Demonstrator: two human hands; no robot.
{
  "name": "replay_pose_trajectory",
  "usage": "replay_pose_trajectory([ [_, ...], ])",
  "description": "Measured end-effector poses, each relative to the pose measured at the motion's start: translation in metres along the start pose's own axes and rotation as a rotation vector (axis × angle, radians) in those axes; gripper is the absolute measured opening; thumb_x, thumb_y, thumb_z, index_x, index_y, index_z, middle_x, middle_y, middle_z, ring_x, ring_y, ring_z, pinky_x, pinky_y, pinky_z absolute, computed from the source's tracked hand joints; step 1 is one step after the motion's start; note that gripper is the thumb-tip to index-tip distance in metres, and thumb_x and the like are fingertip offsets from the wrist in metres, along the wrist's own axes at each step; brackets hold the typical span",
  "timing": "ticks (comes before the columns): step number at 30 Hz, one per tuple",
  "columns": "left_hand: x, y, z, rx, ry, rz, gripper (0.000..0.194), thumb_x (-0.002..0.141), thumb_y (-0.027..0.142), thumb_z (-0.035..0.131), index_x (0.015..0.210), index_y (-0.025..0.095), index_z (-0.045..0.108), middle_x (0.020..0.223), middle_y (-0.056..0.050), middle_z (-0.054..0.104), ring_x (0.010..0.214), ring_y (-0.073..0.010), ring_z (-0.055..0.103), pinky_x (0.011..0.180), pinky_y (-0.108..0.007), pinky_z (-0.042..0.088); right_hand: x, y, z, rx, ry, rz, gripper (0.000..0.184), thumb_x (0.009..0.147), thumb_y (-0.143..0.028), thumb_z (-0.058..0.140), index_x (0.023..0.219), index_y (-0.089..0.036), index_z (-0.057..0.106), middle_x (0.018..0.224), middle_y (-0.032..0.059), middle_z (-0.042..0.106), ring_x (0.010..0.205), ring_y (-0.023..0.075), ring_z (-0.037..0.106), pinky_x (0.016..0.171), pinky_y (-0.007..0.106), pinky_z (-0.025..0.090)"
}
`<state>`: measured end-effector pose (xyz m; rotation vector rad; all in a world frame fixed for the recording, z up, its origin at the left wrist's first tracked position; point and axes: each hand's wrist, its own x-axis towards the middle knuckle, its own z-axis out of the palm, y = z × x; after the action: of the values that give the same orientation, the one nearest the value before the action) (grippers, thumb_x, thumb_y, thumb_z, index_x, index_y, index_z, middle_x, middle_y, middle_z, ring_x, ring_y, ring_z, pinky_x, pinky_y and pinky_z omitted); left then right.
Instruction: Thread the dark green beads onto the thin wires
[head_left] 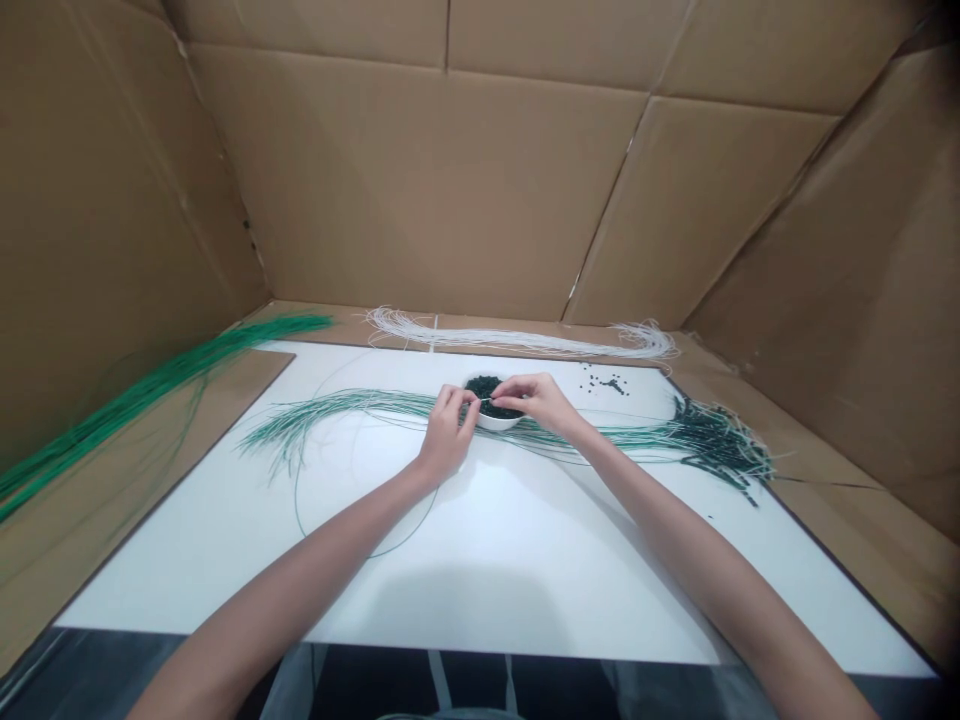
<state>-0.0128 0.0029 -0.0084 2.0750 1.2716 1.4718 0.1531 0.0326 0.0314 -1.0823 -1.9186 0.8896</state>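
Left hand (447,432) and right hand (538,396) each pinched, thumb to finger, a thin pale strand (485,400) that stretched between them just over dark beads (482,385) heaped in a white bowl (499,424), while green strands (360,401) lay to either side on a white board (480,540).

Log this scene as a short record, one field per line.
Left hand: pinching a thin pale strand
Right hand: fingertips near that strand; exact grip too small to tell
White bowl: below the fingertips, holding dark beads
Surface: white board
Across board: green strands, dark cluster at right end
Far side: white strands
Picture left: brighter green bundle
Walls: cardboard
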Motion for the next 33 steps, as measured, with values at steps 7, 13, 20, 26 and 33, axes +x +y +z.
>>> replay_pose_trajectory([
  [7, -0.0009, 0.0033, -0.0015, -0.027, -0.018, 0.021, 0.012, 0.084, 0.023, 0.039, 0.08, 0.018, 0.049, 0.082, -0.002, 0.047, 0.076, -0.0117, 0.047, 0.07, -0.024, 0.038, -0.0022, -0.0043, -0.0031, 0.161, 0.001, 0.053, 0.024, 0.058, -0.033, 0.067, 0.07, -0.013, 0.065, 0.073, 0.0055, 0.066, 0.067, 0.0152, 0.059, 0.062, 0.026, 0.046],
  [13, -0.0016, 0.0034, -0.0012, -0.043, -0.013, 0.032, 0.012, 0.084, 0.024, 0.039, 0.081, 0.018, 0.049, 0.082, -0.003, 0.047, 0.075, -0.0116, 0.047, 0.068, -0.024, 0.039, -0.004, -0.0042, -0.0051, 0.19, -0.041, 0.084, 0.025, 0.059, -0.033, 0.066, 0.075, -0.013, 0.065, 0.072, 0.0052, 0.066, 0.067, 0.0153, 0.06, 0.063, 0.026, 0.046],
  [20, -0.0016, 0.003, -0.0009, -0.042, -0.017, 0.032, 0.012, 0.084, 0.024, 0.039, 0.082, 0.018, 0.049, 0.083, -0.003, 0.047, 0.075, -0.0117, 0.047, 0.067, -0.024, 0.039, -0.0045, -0.0069, -0.0053, 0.157, -0.028, 0.102, 0.025, 0.06, -0.033, 0.065, 0.074, -0.013, 0.066, 0.068, 0.0049, 0.066, 0.065, 0.0147, 0.059, 0.06, 0.025, 0.045],
  [26, -0.0013, 0.0033, -0.0009, -0.036, -0.017, 0.044, 0.012, 0.084, 0.024, 0.039, 0.081, 0.017, 0.049, 0.082, -0.003, 0.047, 0.076, -0.0115, 0.047, 0.068, -0.023, 0.039, -0.0041, -0.0078, -0.0042, 0.147, -0.017, 0.108, 0.026, 0.058, -0.033, 0.066, 0.074, -0.013, 0.066, 0.067, 0.005, 0.066, 0.064, 0.0152, 0.059, 0.063, 0.027, 0.046],
  [33, -0.0007, 0.0033, -0.0006, -0.039, -0.012, 0.049, 0.012, 0.084, 0.024, 0.039, 0.081, 0.018, 0.048, 0.082, -0.003, 0.046, 0.076, -0.0114, 0.047, 0.069, -0.023, 0.039, -0.005, -0.0073, -0.0037, 0.171, -0.025, 0.107, 0.026, 0.057, -0.034, 0.067, 0.073, -0.013, 0.066, 0.07, 0.0057, 0.067, 0.067, 0.0162, 0.06, 0.065, 0.028, 0.047],
])
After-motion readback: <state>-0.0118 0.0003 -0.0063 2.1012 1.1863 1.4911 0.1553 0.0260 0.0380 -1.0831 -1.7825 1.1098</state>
